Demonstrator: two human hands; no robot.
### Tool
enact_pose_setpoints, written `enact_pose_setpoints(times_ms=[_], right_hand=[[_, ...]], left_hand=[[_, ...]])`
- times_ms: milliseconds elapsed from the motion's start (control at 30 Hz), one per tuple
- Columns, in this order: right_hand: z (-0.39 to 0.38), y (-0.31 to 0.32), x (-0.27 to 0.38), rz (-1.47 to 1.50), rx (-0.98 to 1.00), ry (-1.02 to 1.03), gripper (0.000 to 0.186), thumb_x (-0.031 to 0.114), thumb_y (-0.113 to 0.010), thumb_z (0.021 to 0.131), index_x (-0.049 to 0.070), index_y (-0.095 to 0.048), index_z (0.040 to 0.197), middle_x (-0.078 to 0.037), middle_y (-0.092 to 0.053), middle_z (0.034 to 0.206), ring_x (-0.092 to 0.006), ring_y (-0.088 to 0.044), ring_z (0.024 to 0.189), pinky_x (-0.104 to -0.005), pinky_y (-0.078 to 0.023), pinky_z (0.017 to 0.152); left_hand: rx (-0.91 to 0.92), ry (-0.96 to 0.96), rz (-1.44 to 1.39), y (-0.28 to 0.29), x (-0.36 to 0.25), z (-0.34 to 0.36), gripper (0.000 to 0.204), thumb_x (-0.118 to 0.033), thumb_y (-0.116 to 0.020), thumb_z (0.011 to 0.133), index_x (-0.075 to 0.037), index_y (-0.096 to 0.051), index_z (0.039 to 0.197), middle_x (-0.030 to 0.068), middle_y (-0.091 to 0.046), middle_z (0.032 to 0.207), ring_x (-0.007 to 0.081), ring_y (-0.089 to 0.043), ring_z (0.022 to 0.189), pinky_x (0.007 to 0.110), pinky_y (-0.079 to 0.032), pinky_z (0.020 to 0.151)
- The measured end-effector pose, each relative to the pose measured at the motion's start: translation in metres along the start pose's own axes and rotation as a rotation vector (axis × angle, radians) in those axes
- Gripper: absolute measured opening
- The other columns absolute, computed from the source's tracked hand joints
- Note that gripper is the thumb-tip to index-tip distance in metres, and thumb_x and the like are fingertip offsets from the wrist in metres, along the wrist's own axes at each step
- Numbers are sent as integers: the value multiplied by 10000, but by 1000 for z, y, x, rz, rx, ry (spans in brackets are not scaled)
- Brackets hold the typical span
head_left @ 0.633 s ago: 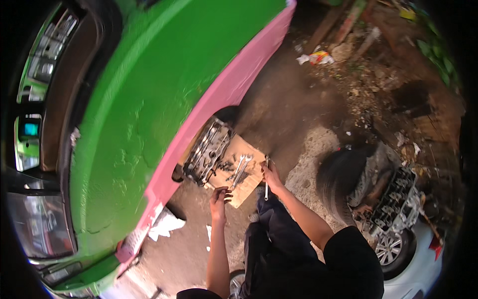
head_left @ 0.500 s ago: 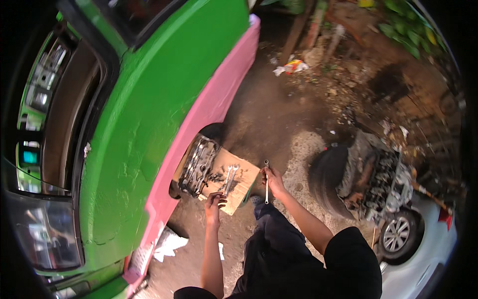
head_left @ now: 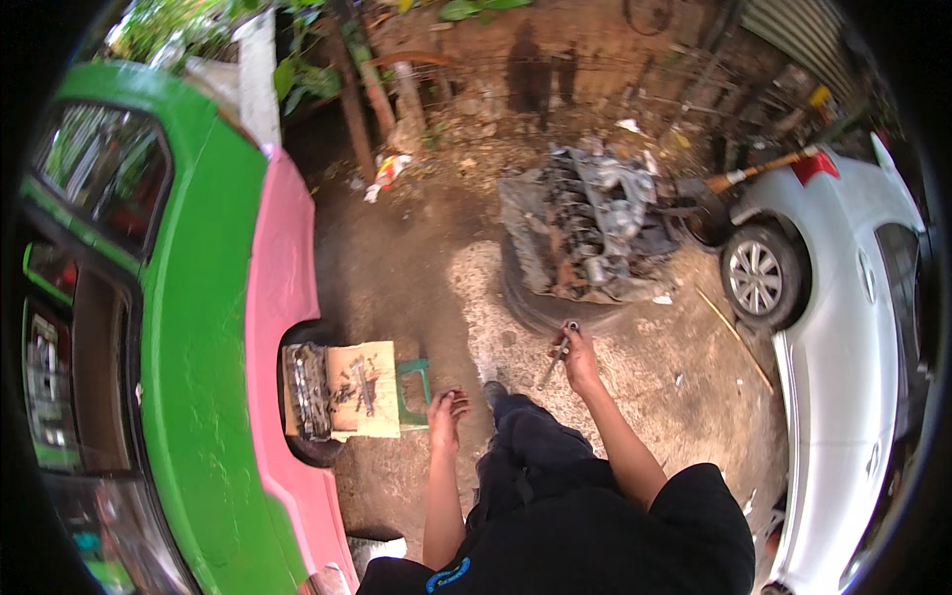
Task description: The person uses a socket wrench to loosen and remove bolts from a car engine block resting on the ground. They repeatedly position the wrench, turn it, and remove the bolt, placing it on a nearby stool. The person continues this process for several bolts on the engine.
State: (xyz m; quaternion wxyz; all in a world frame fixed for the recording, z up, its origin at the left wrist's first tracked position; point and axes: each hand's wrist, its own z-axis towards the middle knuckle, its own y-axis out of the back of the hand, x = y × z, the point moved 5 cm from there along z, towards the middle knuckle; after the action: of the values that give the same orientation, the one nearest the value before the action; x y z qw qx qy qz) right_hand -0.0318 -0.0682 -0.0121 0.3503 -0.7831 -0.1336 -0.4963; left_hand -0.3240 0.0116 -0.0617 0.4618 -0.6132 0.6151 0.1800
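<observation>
In my right hand (head_left: pixel 583 363) is a long wrench (head_left: pixel 555 363) with a ring end, its top end rising past the fingers and its shaft slanting down to the left. My left hand (head_left: pixel 446 420) hangs in front of my left leg, its fingers loosely curled and apart, with nothing visible between them. To the left of it, a cardboard sheet (head_left: pixel 384 420) carries several small dark bolts and wrenches (head_left: pixel 366 387). Beside these lies a metal engine part (head_left: pixel 311 391), at the pink-edged wheel opening of the green vehicle.
A green stool (head_left: pixel 415 389) stands beside the cardboard. Ahead on the right, a dirty engine block (head_left: pixel 605 213) rests on a cloth over a tire (head_left: pixel 526 309). The green vehicle (head_left: pixel 203 327) flanks the left, a silver car (head_left: pixel 838 397) the right. A stick (head_left: pixel 736 340) lies on the ground.
My view has swung right, toward the engine block and silver car. Both hands are now away from the cardboard, and the wrench has tilted from upright to slanted in my right hand.
</observation>
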Motion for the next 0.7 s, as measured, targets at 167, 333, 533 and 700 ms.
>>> enact_pose_setpoints(times_ms=[167,333,533,700], right_hand=[[-3,113,63,326,-189,172,305,456,-521,952,165,-472,878,63,-305,624,-73,-291,536,-285,-318,556],[23,176,111,546,-270,160,324,403,-452,974,150,-408,776,50,-286,602,-97,-285,504,-321,-353,589],[74,219,142,618,-93,137,287,294,-438,916,123,-360,699,4,-268,572,-144,-279,510,-352,-356,606],[127,243,165,675,-171,82,246,256,-446,874,124,-351,689,9,-256,560,-140,-267,522,-337,-346,662]], left_hand=[[187,87,6,-74,30,-22,235,-177,-526,950,-25,-607,1109,118,-667,988,242,-659,863,360,-511,760],[102,-5,53,-111,27,-21,235,-176,-513,953,-25,-602,1110,111,-662,960,233,-651,849,347,-501,753],[-21,-83,-45,-182,57,-21,238,-199,-525,947,-36,-602,1102,104,-653,954,224,-641,857,357,-495,759],[-2,-14,-129,-255,102,-21,237,-193,-518,948,-37,-604,1104,106,-646,980,238,-637,881,366,-515,779]])
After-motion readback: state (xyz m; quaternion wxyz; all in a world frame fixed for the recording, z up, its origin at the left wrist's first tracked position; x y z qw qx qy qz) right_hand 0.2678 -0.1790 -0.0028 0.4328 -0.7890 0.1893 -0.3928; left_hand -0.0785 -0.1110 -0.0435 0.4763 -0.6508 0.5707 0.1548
